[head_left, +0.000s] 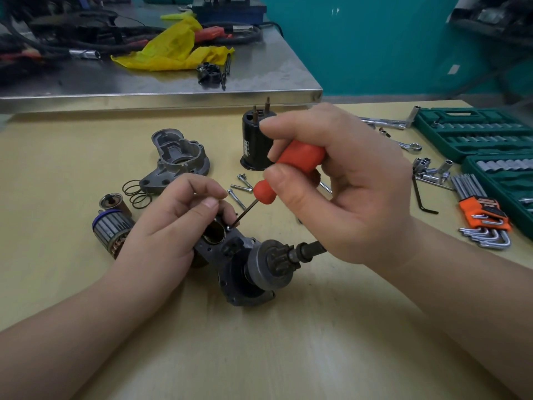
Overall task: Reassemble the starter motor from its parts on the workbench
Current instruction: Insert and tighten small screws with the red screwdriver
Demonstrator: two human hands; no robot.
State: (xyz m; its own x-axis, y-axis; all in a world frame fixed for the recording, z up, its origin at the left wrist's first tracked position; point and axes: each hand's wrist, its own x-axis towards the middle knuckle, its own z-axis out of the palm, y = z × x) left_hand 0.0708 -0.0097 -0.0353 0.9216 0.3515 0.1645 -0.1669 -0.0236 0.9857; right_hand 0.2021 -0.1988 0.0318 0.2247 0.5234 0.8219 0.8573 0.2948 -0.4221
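My left hand (pixel 170 226) grips the dark starter motor body (pixel 230 255), which lies on the wooden bench with its pinion gear and shaft (pixel 288 255) pointing right. My right hand (pixel 343 180) holds a red-handled screwdriver (pixel 291 166); its thin tip sits on a small screw (pixel 229 227) on the body's top face, beside a round bore. The armature (pixel 111 229) lies left of my left hand. A grey nose housing (pixel 176 160) and a black solenoid (pixel 255 140) stand farther back.
Loose bolts (pixel 239 186), wire rings (pixel 135 192) and a small cup-shaped part (pixel 114 202) lie near the parts. Green socket cases (pixel 473 134), hex keys in an orange holder (pixel 481 217), sockets and wrenches fill the right. A steel table (pixel 173 82) with cables and yellow plastic stands behind.
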